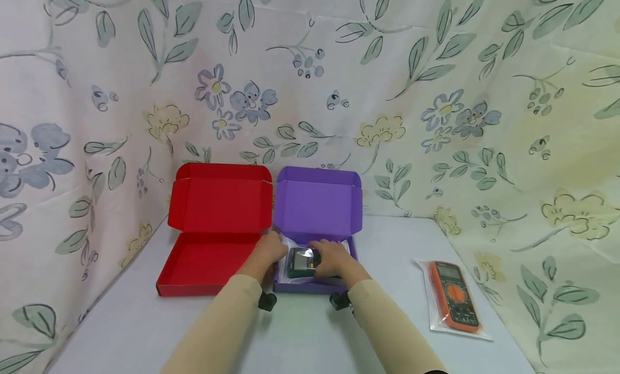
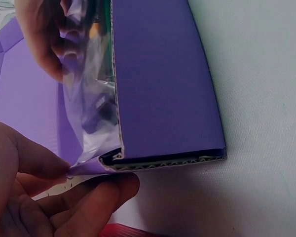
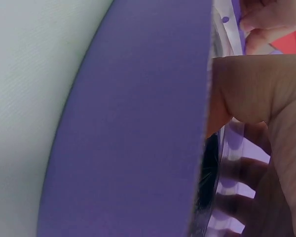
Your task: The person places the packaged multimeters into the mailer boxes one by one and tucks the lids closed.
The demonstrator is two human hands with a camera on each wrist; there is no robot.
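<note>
An open purple cardboard box (image 1: pixel 318 202) holds a dark green handheld device (image 1: pixel 301 261) with a grey screen, inside a clear plastic bag (image 2: pixel 99 106). At the box's left side, my left hand (image 1: pixel 269 250) pinches the side wall near its front corner, thumb by the bag's edge and fingers outside. My right hand (image 1: pixel 334 258) reaches in from the right and grips the bagged device, its thumb (image 3: pixel 244 89) just behind the front wall and its fingers spread across the plastic. That hand hides the device's right part.
An open red box (image 1: pixel 220 199) stands against the purple one on the left, its lid raised. Toward the table's right edge lies an orange multimeter (image 1: pixel 455 294) in a clear bag. Floral cloth (image 1: pixel 310 94) hangs behind and along both sides of the white table (image 1: pixel 300 336).
</note>
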